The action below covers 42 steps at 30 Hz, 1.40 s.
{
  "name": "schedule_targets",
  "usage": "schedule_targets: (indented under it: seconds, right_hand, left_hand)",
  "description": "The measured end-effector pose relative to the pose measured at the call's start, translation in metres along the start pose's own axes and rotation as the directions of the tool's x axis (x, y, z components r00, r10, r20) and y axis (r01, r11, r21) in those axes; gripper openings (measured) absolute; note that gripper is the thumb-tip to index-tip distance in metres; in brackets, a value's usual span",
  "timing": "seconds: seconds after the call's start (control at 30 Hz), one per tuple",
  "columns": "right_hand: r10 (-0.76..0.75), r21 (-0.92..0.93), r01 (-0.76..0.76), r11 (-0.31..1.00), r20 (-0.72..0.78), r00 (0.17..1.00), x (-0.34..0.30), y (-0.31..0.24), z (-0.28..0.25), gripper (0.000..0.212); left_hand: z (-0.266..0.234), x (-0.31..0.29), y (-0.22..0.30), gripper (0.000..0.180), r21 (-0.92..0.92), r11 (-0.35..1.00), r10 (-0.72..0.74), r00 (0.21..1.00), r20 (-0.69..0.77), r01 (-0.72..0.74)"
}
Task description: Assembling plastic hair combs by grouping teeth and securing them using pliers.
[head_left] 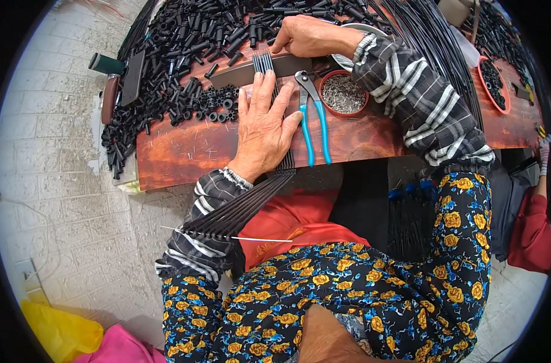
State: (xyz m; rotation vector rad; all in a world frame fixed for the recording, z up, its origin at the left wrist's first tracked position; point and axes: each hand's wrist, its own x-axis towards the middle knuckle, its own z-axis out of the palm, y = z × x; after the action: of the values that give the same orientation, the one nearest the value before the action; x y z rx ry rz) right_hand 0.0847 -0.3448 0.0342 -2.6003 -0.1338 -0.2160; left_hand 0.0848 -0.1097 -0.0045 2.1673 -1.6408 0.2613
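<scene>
My left hand (pixel 263 124) lies flat, fingers outstretched, over a row of thin black cables (pixel 227 212). The cables run over the table edge and hang across my left forearm. Their bare silvery ends (pixel 262 62) rise past my fingertips over a dark grey bar (pixel 227 75). At those ends is the index fingertip of my right hand (pixel 308 39); its other fingers are curled, and what they may hold is hidden. Beside my left hand lie blue-handled cutting pliers (pixel 319 121), jaws away from me. A red-rimmed bowl (pixel 365 104) of small silver metal pieces stands right of them.
Black tubular fittings (pixel 184 36) heap over the table's (pixel 166 166) far left. Long black cables (pixel 420 36) lie at the far right, near a red tray (pixel 505 111) of black rings. A thin white rod (pixel 260 240) crosses the hanging cables. Someone's red sleeve (pixel 532 227) shows at right.
</scene>
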Motion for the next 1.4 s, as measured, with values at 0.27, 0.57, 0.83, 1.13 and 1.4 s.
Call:
schedule_targets:
  seconds: [0.27,0.57,0.83,1.13,1.4]
  right_hand:
    - [0.069,-0.034,-0.067,0.997,0.041,0.997,0.0,-0.011,-0.004,0.024]
    - [0.011,-0.043,-0.01,0.999,0.03,0.999,-0.002,-0.009,-0.002,0.024]
    - [-0.028,-0.014,0.028,1.0,0.015,0.999,0.0,-0.009,0.001,0.026]
    - [-0.018,-0.067,0.015,0.998,-0.056,0.998,0.02,-0.016,0.007,0.028]
    - [0.15,-0.238,-0.192,0.952,-0.185,0.971,-0.004,0.004,-0.018,0.034]
  left_hand:
    - [0.0,0.001,0.0,0.052,0.005,1.0,-0.004,1.0,-0.007,0.004]
    - [0.001,0.0,-0.001,0.054,-0.029,0.999,-0.034,0.999,-0.009,0.034]
    - [0.0,0.0,-0.002,0.053,-0.057,0.998,-0.022,1.0,-0.018,0.021]
    - [0.001,0.002,-0.002,0.053,-0.085,0.996,0.001,1.0,-0.03,-0.004]
    - [0.003,0.001,0.0,0.054,-0.051,0.999,-0.016,0.999,-0.052,0.013]
